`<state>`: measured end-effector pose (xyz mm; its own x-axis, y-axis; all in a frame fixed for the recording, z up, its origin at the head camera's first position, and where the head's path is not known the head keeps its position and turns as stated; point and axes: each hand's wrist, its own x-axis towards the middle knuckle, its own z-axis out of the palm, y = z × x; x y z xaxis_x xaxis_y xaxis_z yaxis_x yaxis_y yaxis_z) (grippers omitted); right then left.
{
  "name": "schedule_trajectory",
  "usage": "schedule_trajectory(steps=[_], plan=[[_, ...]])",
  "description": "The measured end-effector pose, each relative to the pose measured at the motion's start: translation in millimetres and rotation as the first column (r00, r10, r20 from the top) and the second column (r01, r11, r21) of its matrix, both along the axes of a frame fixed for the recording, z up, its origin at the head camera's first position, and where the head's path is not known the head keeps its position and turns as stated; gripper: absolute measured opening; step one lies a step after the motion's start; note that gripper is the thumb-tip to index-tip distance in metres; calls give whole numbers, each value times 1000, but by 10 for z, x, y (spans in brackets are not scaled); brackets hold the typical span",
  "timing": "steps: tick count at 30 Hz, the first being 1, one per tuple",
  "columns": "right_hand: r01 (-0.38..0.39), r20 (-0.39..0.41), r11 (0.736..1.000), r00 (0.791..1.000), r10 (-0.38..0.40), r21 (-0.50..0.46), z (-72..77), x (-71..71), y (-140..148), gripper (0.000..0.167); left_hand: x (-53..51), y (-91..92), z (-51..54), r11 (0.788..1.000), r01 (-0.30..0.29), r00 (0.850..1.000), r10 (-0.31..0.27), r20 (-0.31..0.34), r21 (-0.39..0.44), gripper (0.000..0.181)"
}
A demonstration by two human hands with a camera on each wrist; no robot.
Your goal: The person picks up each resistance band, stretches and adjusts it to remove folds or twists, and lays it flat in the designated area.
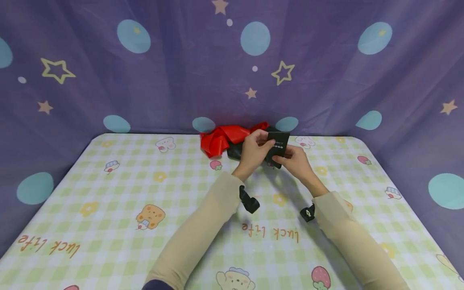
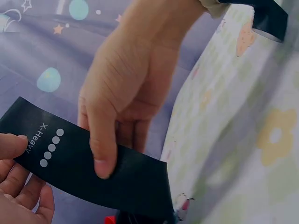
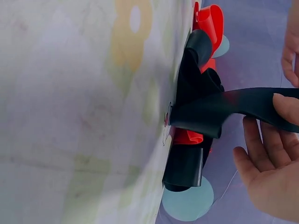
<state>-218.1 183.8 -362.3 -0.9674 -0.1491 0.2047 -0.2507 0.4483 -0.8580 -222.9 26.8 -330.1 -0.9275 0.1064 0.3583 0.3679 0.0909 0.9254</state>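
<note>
A flat black resistance band (image 1: 282,139) printed "X-Heavy" with a row of pale dots stretches between both hands above the table's back edge. My left hand (image 1: 252,150) pinches it near the lettering, its thumb over the print in the left wrist view. My right hand (image 1: 298,162) grips the band with its thumb on the face and its fingers behind. Seen from the right wrist, the band (image 3: 196,114) runs from the right hand (image 3: 275,172) towards looped black bands (image 3: 184,165). A red band (image 1: 232,135) lies crumpled beside the left hand, partly hidden.
A table (image 1: 119,193) with a checked, cartoon-printed cover spreads out in front of me. Behind it hangs a purple curtain (image 1: 174,72) with stars and blue ovals, close against the back edge. Black straps (image 1: 250,202) dangle from both wrists.
</note>
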Motion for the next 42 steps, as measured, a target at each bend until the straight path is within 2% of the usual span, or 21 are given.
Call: schedule_trajectory(steps=[9, 17, 21, 25, 31, 42], plan=[[43, -14, 999, 999, -43, 2, -38, -12, -51, 28, -9, 49, 221, 1000, 3, 999, -3, -42, 6, 15], [64, -32, 997, 998, -62, 47, -79, -41, -58, 25, -31, 48, 363, 999, 21, 997, -19, -81, 27, 14], [64, -17, 997, 998, -63, 53, -81, -50, -76, 25, -32, 40, 416, 999, 21, 995, -18, -95, 34, 13], [54, -14, 998, 998, -54, 32, -76, -51, -93, 24, -25, 40, 472, 999, 22, 994, -19, -108, 28, 13], [73, -65, 995, 996, -69, 61, -39, -52, -120, 21, -11, 38, 558, 1000, 18, 991, -18, -132, -3, 13], [53, -95, 999, 994, -52, 12, 35, -68, -156, 20, 3, 62, 764, 998, 57, 983, -51, -174, 32, 14]])
